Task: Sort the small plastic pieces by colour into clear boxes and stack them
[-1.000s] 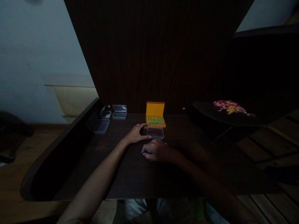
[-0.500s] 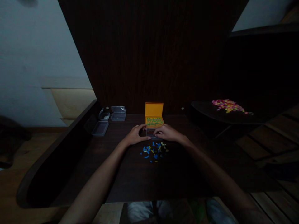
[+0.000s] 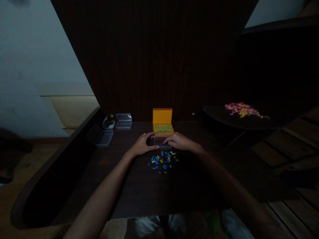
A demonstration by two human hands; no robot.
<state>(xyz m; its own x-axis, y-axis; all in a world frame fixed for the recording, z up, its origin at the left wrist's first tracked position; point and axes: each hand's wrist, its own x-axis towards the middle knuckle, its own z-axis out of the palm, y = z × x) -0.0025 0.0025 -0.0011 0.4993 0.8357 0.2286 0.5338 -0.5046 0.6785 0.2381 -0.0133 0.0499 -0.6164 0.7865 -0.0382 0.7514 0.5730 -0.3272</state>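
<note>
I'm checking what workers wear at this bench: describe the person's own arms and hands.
The left hand and right hand are ungloved, their fingers uncovered. The left forearm is bare as far as the picture shows, with no sleeve or watch visible. The right forearm also looks bare, but its lower end fades into shadow. Fine markings are too dim to tell.

Observed left hand (image 3: 142, 145) gripping left end of small clear box (image 3: 159, 141), right hand (image 3: 181, 142) with fingers inside. Noted blue and yellow pieces (image 3: 164, 167) scattered on bench (image 3: 139, 179) in front, open orange case (image 3: 162, 116) just behind.
</note>
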